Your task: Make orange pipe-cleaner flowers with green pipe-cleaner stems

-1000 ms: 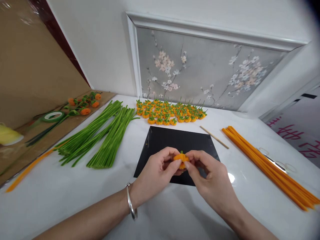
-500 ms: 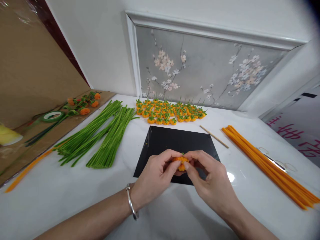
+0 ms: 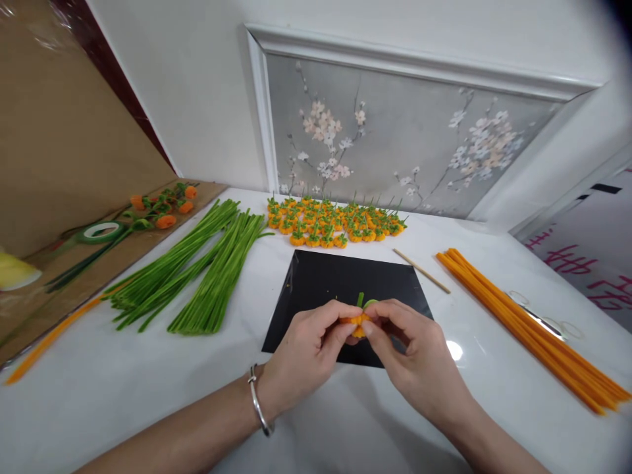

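Over the front part of a black mat (image 3: 345, 276), my left hand (image 3: 311, 342) and my right hand (image 3: 415, 349) pinch a small orange pumpkin-like piece (image 3: 359, 329) between them. A short green stem (image 3: 361, 299) rises from its top. The fingertips of both hands cover much of the piece's sides. Behind the mat stand several finished-looking orange pieces with green tops (image 3: 320, 220), packed in rows. A silver bangle circles my left wrist.
Green fuzzy stems (image 3: 217, 283) lie in bundles at the left, orange ones (image 3: 518, 322) at the right beside scissors (image 3: 543, 320). A thin stick (image 3: 422, 271) lies right of the mat. Green tape (image 3: 101, 232) and orange flowers (image 3: 166, 222) rest on cardboard at far left.
The orange piece has tilted a little in my fingers, and more of its green stem shows above it. Both hands keep their grip in nearly the same place.
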The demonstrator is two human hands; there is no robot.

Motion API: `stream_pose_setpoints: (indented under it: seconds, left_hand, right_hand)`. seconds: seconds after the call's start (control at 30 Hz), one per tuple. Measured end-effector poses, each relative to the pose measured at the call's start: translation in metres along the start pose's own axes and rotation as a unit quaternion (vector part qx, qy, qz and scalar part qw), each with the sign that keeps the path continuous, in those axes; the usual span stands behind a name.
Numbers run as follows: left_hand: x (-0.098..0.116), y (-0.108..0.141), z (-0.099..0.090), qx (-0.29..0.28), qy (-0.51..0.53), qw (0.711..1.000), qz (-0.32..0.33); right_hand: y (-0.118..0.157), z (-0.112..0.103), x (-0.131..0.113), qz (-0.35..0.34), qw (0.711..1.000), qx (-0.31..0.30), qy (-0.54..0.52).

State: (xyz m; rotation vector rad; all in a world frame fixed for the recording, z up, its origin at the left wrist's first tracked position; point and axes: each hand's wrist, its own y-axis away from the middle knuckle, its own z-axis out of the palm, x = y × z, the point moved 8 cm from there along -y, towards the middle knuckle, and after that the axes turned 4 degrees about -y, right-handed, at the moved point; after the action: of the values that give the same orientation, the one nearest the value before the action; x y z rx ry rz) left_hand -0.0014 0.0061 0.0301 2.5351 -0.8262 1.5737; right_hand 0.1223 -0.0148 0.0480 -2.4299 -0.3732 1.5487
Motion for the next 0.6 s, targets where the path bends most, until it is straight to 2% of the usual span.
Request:
stream_pose_setpoints:
  seconds: [0.13, 0.23, 0.33, 0.43, 0.6]
  left_hand:
    - [0.004, 0.001, -0.001, 0.004, -0.020, 1.000, 0.018]
    - [0.001, 0.001, 0.001, -0.003, -0.003, 1.000, -0.005]
    - [-0.005, -0.001, 0.003, -0.004, 0.095, 0.994, -0.048]
    - [-0.008, -0.003, 0.004, 0.007, 0.210, 0.974, -0.083]
    - [-0.008, -0.005, 0.002, 0.020, 0.243, 0.965, -0.095]
  right_hand:
    - [0.000, 0.001, 0.004, 0.025, 0.999, -0.004, -0.027]
    - [0.000, 0.002, 0.008, 0.049, 0.998, -0.007, -0.048]
    - [0.000, 0.003, 0.008, 0.054, 0.997, -0.006, -0.061]
    - [0.002, 0.003, 0.007, 0.036, 0.998, -0.001, -0.060]
    - [0.002, 0.003, 0.006, 0.008, 0.999, 0.020, -0.033]
